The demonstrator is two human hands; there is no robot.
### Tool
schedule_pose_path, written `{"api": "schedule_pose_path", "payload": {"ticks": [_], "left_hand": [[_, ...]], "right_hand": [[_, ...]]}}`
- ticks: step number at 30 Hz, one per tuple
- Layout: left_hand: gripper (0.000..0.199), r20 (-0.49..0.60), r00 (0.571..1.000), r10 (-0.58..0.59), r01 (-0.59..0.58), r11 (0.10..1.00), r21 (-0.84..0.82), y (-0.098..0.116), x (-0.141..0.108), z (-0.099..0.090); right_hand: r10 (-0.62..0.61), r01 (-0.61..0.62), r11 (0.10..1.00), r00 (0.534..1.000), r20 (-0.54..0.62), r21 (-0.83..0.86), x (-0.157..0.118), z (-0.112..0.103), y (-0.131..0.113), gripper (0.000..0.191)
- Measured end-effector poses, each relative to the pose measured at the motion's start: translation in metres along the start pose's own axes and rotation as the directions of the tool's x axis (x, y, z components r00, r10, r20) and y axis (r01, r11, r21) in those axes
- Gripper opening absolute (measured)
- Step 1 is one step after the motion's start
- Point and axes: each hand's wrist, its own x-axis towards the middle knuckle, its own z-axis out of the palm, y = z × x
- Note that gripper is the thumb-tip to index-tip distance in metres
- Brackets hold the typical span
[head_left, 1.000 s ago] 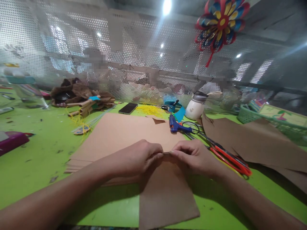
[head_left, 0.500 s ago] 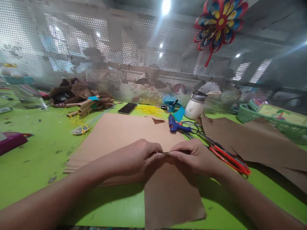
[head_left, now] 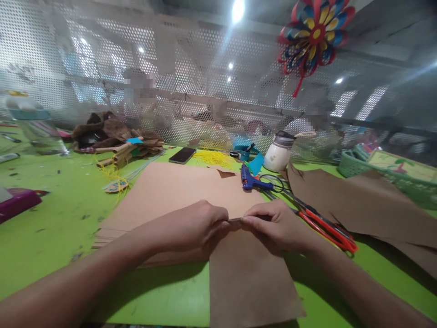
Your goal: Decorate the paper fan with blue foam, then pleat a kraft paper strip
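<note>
A piece of brown kraft paper (head_left: 251,278) hangs toward me, its far edge folded or rolled into a narrow strip. My left hand (head_left: 201,225) pinches that edge on the left, fingers closed. A short gap away, my right hand (head_left: 273,223) pinches the same edge between thumb and fingers. Beneath the hands lies a stack of lighter brown paper sheets (head_left: 170,187). Just beyond the right hand are a blue glue gun (head_left: 251,180) and scissors with red-orange handles (head_left: 329,230).
A phone (head_left: 182,155), yellow paper shreds (head_left: 215,158) and a white jar (head_left: 278,152) stand along the back. More brown paper (head_left: 362,200) and a green basket (head_left: 355,166) lie right. At left are a clear bottle (head_left: 37,132), a purple object (head_left: 18,203) and rolled brown pieces (head_left: 119,152).
My left hand has shifted slightly left along the folded edge, so more of the strip shows between the hands. The paper's near end has swung a little to the right.
</note>
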Motion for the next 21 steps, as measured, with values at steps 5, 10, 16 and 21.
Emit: {"api": "schedule_pose_path", "payload": {"ticks": [5,10,16,21], "left_hand": [[0.035,-0.015,0.999,0.028,-0.028,0.999,-0.035,-0.006,0.005,-0.005],[0.034,-0.008,1.000,-0.005,0.004,0.988,-0.157,-0.022,0.010,-0.005],[0.032,0.121,0.993,-0.011,0.055,0.927,-0.371,-0.027,0.010,-0.011],[0.027,0.183,0.983,-0.013,0.093,0.895,-0.436,-0.029,0.009,-0.011]], "right_hand": [[0.016,-0.015,1.000,0.999,0.037,-0.011,0.002,-0.003,0.007,0.031],[0.111,-0.140,0.978,0.978,0.179,0.158,0.004,-0.012,0.022,0.033],[0.119,-0.149,0.972,0.979,0.167,0.182,0.006,-0.015,0.027,0.030],[0.128,-0.179,0.959,0.965,0.228,0.220,0.010,-0.014,0.031,0.028]]}}
